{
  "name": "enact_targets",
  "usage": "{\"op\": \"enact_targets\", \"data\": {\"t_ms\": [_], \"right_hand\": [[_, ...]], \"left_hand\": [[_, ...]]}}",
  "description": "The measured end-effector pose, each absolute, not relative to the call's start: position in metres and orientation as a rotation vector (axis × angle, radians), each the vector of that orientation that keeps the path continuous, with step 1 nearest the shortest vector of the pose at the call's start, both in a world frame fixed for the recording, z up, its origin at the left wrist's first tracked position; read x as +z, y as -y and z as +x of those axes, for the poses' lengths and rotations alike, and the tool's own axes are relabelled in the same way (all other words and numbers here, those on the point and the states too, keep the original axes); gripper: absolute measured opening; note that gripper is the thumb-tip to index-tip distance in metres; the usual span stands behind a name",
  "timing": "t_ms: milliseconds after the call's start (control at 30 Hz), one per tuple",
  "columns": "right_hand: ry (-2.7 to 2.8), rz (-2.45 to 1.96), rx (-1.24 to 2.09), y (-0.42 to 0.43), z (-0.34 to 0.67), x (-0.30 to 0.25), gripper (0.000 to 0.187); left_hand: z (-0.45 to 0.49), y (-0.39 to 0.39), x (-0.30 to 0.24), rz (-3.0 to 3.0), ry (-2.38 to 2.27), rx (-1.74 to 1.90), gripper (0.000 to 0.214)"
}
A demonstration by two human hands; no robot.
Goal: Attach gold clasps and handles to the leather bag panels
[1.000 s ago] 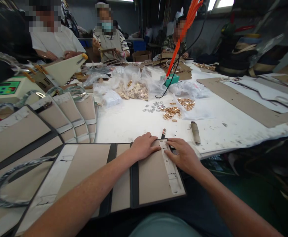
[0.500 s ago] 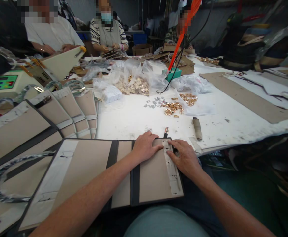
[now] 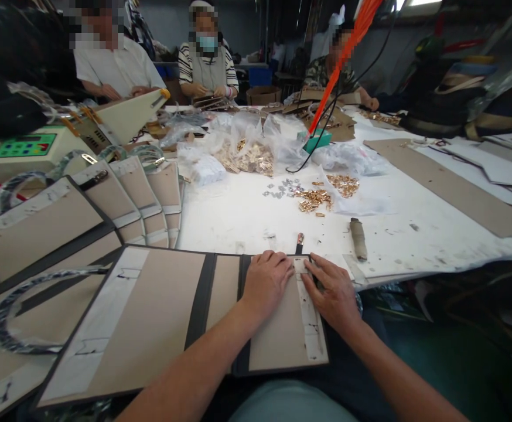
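Note:
A beige bag panel (image 3: 277, 337) with dark edging lies spread in front of me, a white tape strip (image 3: 313, 346) along its right side. My left hand (image 3: 267, 281) rests on its upper right part, palm down, fingertips beside the strip's top end. On the strip's upper right, along the panel's edge, lies my right hand (image 3: 333, 293) with fingers stretched out. Between the hands, a dark tab with a shiny metal end (image 3: 300, 241) sticks out past the panel's top edge. My right hand's lower fingers are partly hidden.
Similar panels (image 3: 40, 234) are fanned out at left, with a plastic-wrapped handle (image 3: 1, 319). Gold metal pieces (image 3: 315, 200) and a wrapped stick-like tool (image 3: 358, 239) lie on the white table. Behind are plastic bags (image 3: 247, 143), a keypad machine (image 3: 25, 145) and several people.
The view has shifted slightly, so the scene sits a little further right and lower. My left hand has turned more upright, its thumb now out of sight. My right hand stays at the strip.

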State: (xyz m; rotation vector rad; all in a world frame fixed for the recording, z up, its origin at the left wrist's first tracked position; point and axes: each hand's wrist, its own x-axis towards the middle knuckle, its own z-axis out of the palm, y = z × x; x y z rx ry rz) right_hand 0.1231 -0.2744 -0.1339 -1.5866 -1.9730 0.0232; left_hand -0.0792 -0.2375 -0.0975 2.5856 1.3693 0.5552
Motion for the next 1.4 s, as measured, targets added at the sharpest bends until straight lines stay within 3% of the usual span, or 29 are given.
{"op": "enact_targets", "data": {"t_ms": [167, 500, 1000, 1400], "right_hand": [[2.067, -1.585, 0.052, 0.273, 0.119, -0.13, 0.039], [2.254, -1.57, -0.033, 0.276, 0.125, -0.133, 0.047], [2.212, -1.315, -0.456, 0.261, 0.125, -0.16, 0.042], [2.29, -1.573, -0.071, 0.267, 0.114, -0.121, 0.041]], "left_hand": [[-0.08, 0.247, -0.102, 2.644, -1.362, 0.48, 0.042], [-0.081, 0.251, -0.109, 2.609, -1.393, 0.43, 0.046], [-0.087, 0.254, -0.121, 2.706, -1.518, 0.336, 0.05], [-0.081, 0.258, -0.109, 2.757, -1.51, 0.459, 0.042]]}}
